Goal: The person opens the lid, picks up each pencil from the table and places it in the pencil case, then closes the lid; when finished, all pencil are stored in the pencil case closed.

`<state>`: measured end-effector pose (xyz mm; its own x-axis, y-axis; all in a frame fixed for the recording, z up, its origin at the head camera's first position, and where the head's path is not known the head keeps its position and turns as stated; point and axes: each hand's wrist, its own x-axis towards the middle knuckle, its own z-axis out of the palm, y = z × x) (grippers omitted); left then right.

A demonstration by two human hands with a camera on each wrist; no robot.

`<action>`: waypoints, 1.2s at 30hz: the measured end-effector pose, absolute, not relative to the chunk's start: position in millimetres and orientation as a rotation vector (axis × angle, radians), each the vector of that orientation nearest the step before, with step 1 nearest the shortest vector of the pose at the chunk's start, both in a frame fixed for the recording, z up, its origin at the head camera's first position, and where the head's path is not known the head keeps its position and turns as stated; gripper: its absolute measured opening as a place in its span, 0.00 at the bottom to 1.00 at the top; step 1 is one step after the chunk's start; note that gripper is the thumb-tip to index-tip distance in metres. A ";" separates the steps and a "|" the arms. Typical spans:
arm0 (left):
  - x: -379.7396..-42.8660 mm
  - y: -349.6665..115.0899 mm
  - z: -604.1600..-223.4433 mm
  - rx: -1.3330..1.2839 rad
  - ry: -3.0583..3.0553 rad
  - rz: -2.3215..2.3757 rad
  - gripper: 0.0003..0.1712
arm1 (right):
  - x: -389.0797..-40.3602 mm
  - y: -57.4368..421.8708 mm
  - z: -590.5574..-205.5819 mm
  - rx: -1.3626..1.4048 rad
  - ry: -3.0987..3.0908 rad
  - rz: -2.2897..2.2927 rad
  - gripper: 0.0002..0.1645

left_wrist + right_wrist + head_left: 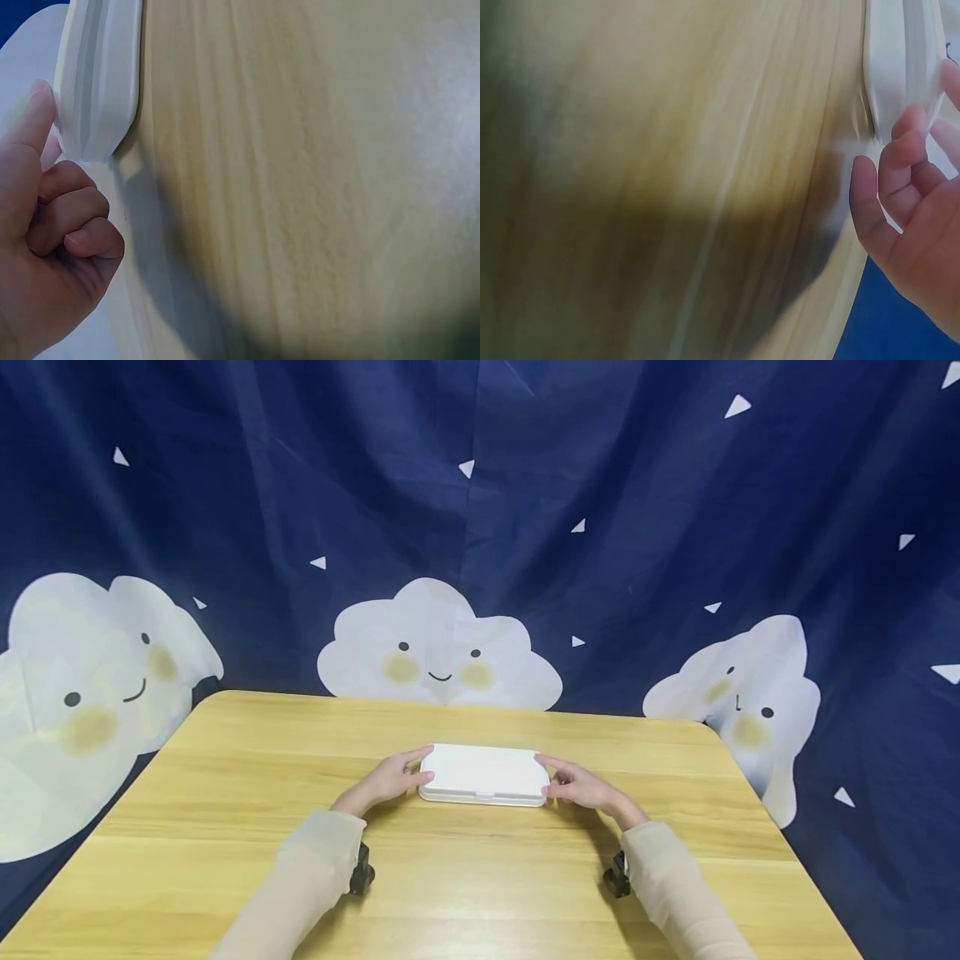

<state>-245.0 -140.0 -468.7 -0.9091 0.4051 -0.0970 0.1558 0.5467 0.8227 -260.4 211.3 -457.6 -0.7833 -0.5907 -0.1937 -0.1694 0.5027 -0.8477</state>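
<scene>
A flat white case (483,770) with rounded corners and a small front clasp (484,794) lies lid-up near the middle of the wooden table. At its left end, my left hand (392,777) grips it between thumb and index finger. My right hand (582,785) holds the opposite end in the same way. In the left wrist view, the other fingers (79,214) are curled beside the case's end (97,90). From the right wrist, the case's edge (906,67) shows at the top, with the fingers (900,169) loosely bent by its corner.
The light wooden table (480,881) has rounded far corners. Behind it hangs a dark blue curtain (480,527) printed with white clouds and triangles. Each wrist carries a small black camera under a pale sleeve (315,868).
</scene>
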 end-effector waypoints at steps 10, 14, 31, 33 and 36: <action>-240.6 -139.5 -475.0 0.513 2.600 1.227 0.36 | -260.0 210.8 -459.6 -0.676 2.289 -1.159 0.41; -240.0 -139.0 -477.5 0.513 2.610 1.223 0.36 | -258.9 210.8 -459.9 -0.674 2.286 -1.161 0.41; -236.8 -135.0 -470.5 0.507 2.666 1.159 0.35 | -261.2 212.8 -458.7 -0.702 2.271 -1.152 0.42; -236.8 -134.0 -469.1 0.496 2.681 1.127 0.35 | -261.2 212.4 -458.6 -0.700 2.269 -1.154 0.42; -236.2 -132.7 -466.1 0.474 2.702 1.071 0.34 | -261.0 210.9 -459.1 -0.695 2.265 -1.150 0.42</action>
<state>-236.2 -132.7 -466.1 -0.9294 0.3634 -0.0637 0.2211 0.6868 0.6924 -261.0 210.9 -459.1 -0.7433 -0.6376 -0.2024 -0.2127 0.5121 -0.8322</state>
